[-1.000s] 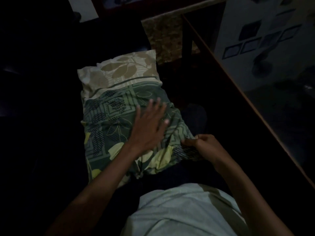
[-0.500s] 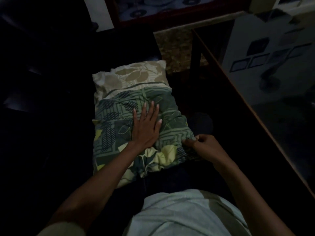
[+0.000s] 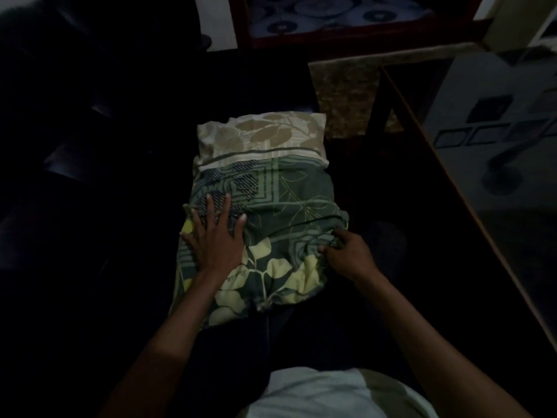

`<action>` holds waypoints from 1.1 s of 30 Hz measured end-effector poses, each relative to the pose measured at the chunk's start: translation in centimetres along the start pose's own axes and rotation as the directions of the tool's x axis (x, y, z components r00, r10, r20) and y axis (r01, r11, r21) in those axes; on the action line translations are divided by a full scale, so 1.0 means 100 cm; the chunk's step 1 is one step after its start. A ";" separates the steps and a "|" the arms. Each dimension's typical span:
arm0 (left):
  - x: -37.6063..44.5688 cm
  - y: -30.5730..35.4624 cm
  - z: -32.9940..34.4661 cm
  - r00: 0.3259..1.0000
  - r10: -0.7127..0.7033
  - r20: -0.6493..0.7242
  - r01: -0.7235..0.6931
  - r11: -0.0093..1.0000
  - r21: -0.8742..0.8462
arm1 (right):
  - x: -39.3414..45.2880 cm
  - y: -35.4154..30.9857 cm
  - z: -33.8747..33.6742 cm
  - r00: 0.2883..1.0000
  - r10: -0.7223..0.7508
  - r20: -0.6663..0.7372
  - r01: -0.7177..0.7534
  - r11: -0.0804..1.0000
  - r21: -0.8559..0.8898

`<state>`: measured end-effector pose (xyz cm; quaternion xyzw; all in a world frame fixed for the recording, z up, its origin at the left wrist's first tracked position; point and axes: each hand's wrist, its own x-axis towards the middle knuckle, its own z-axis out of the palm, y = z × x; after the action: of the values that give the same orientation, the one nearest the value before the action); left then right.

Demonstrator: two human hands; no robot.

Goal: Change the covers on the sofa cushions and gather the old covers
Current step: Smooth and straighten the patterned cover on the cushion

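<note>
Your left hand (image 3: 215, 236) lies flat on the green patterned cover (image 3: 271, 224), fingers straight and spread, pressing down on the cover's left half. Your right hand (image 3: 349, 254) sits at the cover's right edge with fingers curled, pinching a bunched fold of the green cloth there. The cover is drawn most of the way over the cushion (image 3: 262, 137), which lies lengthwise away from you on a dark seat; the cushion's far end sticks out beyond the cover and shows beige cloth with tan leaves. Near your body the cover's open end is rumpled, its pale yellow leaf print lying loose past the cushion's near edge. Right of the cushion runs a table (image 3: 470, 191) with a wooden rim and a glossy top, well apart from your right hand. Beyond the cushion's far right corner a strip of mottled brown carpet (image 3: 343, 95) shows on the floor. Further beyond the cushion sits a seat pad (image 3: 331, 16) printed with blue circles, in a dark wooden frame. The rest around the cushion is too dark to tell
</note>
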<state>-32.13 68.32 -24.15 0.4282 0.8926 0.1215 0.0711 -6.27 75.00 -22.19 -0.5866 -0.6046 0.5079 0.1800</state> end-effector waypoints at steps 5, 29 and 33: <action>0.079 -0.029 -0.019 0.996 0.041 0.075 -0.037 0.998 -0.055 | 0.042 -0.020 0.012 0.992 -0.125 -0.018 0.125 0.992 0.006; -0.055 -0.125 -0.013 0.979 -0.182 -0.095 0.127 0.899 -0.418 | 0.009 -0.008 0.068 0.653 -0.728 0.208 0.627 0.366 -0.688; -0.041 -0.144 -0.026 0.992 -0.069 -0.103 0.037 0.958 -0.285 | -0.004 -0.009 0.072 0.571 -0.764 0.302 0.702 0.263 -0.662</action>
<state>-40.88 56.03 -25.54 0.3822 0.8799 0.2694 0.0846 -12.51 71.93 -24.35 -0.2774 -0.9438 0.0587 0.1700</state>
